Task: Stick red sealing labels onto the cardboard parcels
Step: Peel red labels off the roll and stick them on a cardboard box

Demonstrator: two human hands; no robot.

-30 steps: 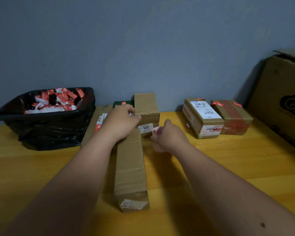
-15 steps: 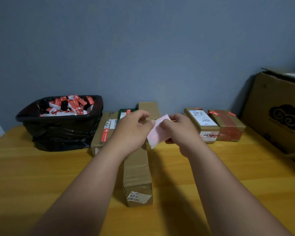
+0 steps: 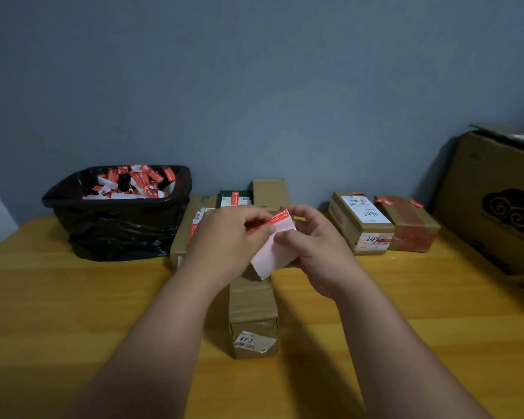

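A long narrow cardboard parcel (image 3: 252,309) lies lengthwise on the wooden table, its near end bearing a small white tag. Above its far half, both my hands hold a label sheet. My left hand (image 3: 227,240) pinches a red sealing label (image 3: 273,220) at the sheet's top edge. My right hand (image 3: 315,240) grips the pale backing paper (image 3: 273,255), which hangs down between the hands. Behind them lie more parcels: a flat one (image 3: 183,234) with a red label and an upright box (image 3: 270,192).
A black-lined bin (image 3: 115,228) holding several red and white label scraps stands at the back left. Two small parcels (image 3: 360,222) (image 3: 409,225) with red labels sit at the back right. A big open carton (image 3: 496,213) stands at the right edge.
My hands rose off the long parcel and came together over it. The pale sheet turned, and the red label now shows at its top between my fingers.
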